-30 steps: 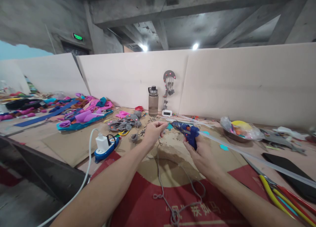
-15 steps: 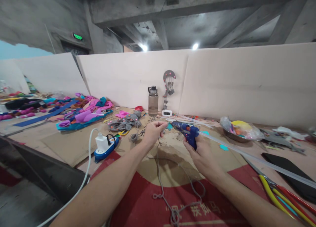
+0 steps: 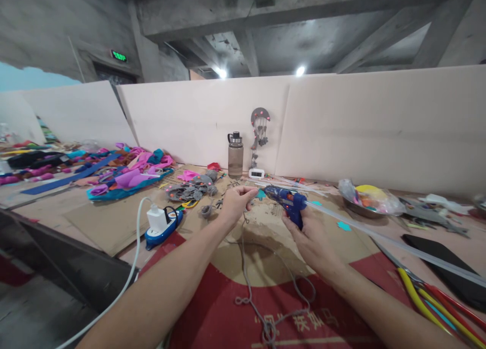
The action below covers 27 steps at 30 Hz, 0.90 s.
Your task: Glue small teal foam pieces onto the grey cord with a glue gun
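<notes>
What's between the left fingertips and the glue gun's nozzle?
In the head view, a small teal piece shows between the left hand and the glue gun; whether held or lying behind is unclear.

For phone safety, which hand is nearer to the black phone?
Right. The right hand, holding the glue gun, is left of the black phone; the left hand is farther left.

Ceiling [image 3: 292, 45]: formed of bare grey concrete, crossed by thick beams [image 3: 190, 14]
Left wall [image 3: 49, 25]: finished in rough grey, bordered below by a light blue area [image 3: 30, 78]
Sign [image 3: 119, 55]: lit in green, set above a dark opening [image 3: 116, 76]
Panels [image 3: 205, 116]: stood upright, pale, behind the table [image 3: 49, 207]
Lamps [image 3: 300, 71]: two bright white ones, seen above the panels
Floor [image 3: 30, 318]: grey, partly shown at lower left
</notes>
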{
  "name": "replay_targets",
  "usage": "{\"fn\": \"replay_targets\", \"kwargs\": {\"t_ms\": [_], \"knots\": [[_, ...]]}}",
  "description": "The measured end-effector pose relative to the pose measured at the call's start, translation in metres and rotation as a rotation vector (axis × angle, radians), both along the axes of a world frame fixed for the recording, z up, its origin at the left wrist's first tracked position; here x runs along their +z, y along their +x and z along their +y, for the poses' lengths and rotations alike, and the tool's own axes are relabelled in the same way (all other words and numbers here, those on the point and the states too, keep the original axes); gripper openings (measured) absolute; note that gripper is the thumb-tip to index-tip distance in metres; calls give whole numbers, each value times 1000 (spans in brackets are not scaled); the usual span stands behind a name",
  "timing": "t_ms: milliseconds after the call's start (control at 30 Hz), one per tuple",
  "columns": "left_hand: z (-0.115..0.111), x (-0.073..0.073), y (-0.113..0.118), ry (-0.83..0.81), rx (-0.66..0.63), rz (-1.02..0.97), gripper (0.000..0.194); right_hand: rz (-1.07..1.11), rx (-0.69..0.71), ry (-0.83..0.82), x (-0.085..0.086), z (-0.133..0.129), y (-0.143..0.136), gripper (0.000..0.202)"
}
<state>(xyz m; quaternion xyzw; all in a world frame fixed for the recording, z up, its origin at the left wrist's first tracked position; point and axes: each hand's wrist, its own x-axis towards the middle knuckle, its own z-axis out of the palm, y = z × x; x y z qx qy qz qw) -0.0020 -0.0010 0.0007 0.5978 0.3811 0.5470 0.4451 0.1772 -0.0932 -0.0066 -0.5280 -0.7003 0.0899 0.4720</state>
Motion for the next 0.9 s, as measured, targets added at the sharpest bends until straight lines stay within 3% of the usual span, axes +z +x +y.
{"fn": "replay_targets", "kwargs": {"t_ms": [900], "knots": [[1, -1, -1, 9, 3, 7, 33, -26, -25, 22, 1, -1, 0, 30]]}}
